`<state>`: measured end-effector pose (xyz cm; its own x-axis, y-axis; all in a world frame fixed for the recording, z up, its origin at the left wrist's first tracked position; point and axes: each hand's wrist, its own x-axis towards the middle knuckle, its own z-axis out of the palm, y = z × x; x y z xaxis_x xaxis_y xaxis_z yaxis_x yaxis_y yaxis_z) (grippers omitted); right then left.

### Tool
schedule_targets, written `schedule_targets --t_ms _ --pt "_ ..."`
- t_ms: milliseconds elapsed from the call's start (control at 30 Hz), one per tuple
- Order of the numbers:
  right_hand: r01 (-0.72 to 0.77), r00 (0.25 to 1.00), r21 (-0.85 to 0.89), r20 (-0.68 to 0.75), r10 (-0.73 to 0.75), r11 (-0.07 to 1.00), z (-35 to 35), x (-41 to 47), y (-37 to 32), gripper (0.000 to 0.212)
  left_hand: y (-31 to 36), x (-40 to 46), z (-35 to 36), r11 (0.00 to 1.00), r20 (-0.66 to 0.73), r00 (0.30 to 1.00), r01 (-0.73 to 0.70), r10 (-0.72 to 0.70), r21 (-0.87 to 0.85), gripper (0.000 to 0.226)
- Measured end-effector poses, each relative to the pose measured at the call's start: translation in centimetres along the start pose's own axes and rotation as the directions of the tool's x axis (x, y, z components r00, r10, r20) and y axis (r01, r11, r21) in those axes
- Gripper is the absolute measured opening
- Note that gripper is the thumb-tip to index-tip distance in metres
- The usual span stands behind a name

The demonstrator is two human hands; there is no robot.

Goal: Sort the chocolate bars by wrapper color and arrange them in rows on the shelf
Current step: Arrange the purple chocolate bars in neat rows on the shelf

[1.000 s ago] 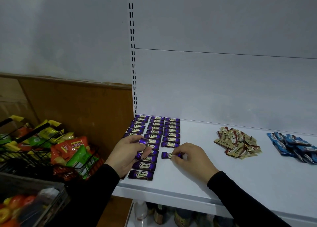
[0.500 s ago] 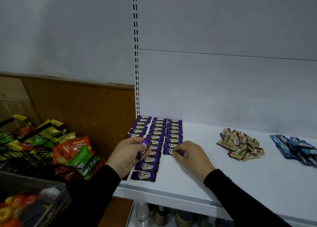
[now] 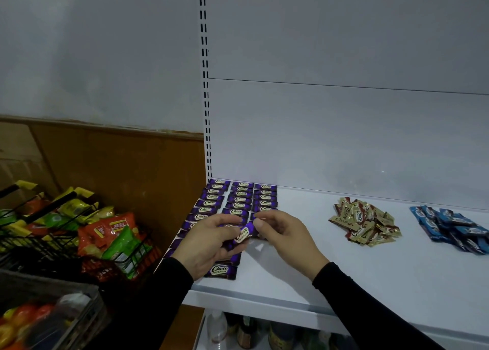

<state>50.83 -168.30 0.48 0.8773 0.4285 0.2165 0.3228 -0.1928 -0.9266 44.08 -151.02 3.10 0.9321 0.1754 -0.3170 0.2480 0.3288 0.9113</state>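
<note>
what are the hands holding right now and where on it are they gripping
A purple chocolate bar is held between both hands above the shelf: the left hand grips its lower left end, the right hand pinches its upper right end.

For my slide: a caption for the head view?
Both hands pinch a purple bar above purple rows.

Off to the left there's a black wire basket [image 3: 66, 246] stuffed with orange, green and yellow snack bags [image 3: 111, 233], parked against a brown wooden wall panel [image 3: 127, 169]. Down below, some bottles [image 3: 248, 331] sit in shadow.
</note>
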Motion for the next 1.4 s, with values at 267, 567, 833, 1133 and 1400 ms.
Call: schedule_targets --t_ms 267,567,833,1133,1400 --pt "-0.07 0.996 0.21 -0.031 0.078 0.975 -0.8 -1.1 -1.1 0.009 0.3 -1.0 1.0 1.0 0.03 0.999 0.029 -0.029 -0.005 0.017" --pt "0.214 0.976 -0.212 0.01 -0.216 0.954 -1.6 -3.0 -0.1 0.023 -0.3 -1.9 1.6 0.993 0.04 0.999 -0.007 0.002 0.116 0.011" --pt "0.144 0.988 -0.39 0.009 -0.152 0.909 -2.0 -3.3 0.6 0.023 -0.3 -1.3 0.1 0.503 0.074 0.928 -0.264 0.366 0.823 0.027" --pt "0.118 0.992 -0.591 0.035 -0.121 0.798 -1.4 -2.9 2.0 0.027 -0.4 1.0 -4.2 -0.248 0.217 0.954 -0.164 0.207 0.955 0.087" --pt "0.137 0.99 -0.639 0.07 -0.12 0.757 -1.0 -2.6 1.7 0.018 -1.7 1.7 -4.4 -0.215 0.207 0.966 -0.172 0.154 0.961 0.08"
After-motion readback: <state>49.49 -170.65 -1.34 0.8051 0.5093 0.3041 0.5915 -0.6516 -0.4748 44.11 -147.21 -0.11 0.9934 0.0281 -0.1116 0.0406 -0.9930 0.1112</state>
